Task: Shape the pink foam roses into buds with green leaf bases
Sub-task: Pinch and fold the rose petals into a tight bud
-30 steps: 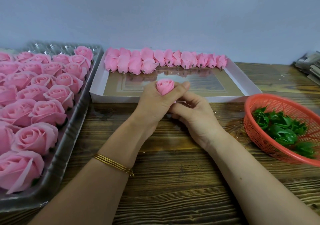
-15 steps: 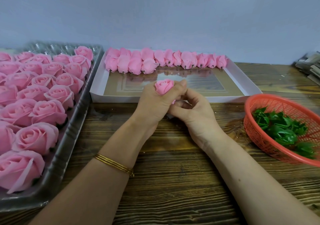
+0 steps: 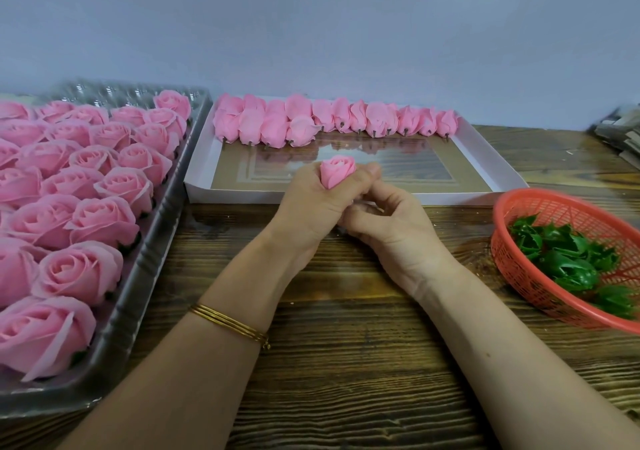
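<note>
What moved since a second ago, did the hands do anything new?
Hardly anything. The left hand still grips the rose bud; the right hand only shifted its curled fingers a little at the bud's base. The tray of roses, the white box and the red basket of green leaves stayed put.
</note>
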Tool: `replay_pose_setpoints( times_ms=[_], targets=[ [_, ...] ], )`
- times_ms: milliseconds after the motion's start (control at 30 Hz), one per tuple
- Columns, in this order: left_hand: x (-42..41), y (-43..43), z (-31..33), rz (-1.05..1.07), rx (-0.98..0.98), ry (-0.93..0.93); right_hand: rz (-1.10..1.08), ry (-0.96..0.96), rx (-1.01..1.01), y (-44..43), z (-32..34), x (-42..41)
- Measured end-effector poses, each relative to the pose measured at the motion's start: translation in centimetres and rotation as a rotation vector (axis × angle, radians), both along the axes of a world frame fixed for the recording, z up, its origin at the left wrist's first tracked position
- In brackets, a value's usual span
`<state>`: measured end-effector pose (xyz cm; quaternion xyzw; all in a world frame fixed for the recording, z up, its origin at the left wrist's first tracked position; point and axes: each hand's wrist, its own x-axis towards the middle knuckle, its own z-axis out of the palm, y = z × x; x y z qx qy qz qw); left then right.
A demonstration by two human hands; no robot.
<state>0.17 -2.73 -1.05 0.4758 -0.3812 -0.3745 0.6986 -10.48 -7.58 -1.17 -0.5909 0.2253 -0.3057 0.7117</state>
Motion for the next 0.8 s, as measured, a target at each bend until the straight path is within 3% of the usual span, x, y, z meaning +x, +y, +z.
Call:
replay_pose_setpoints(
  times_ms=[133,467,667,800],
  targets=[
    [-0.2,-0.1,-0.2,0.047,-0.008,0.027,-0.074,0.009,-0.091,0.3,-0.1,0.3],
    [0.3,0.0,-0.3,-0.047,0.029,-0.062,-0.052,0.038,0.008,0.0,0.1,-0.1],
    [-0.3,-0.1,-0.1,0.183,-0.021,-0.288,-0.091,-0.068,0.220,-0.2,1.0,-0.2],
    [-0.3,-0.1,-0.3,0.193,-0.003,-0.424,-0.176,-0.084,0.204,-0.3,0.9,-0.2]
  ],
)
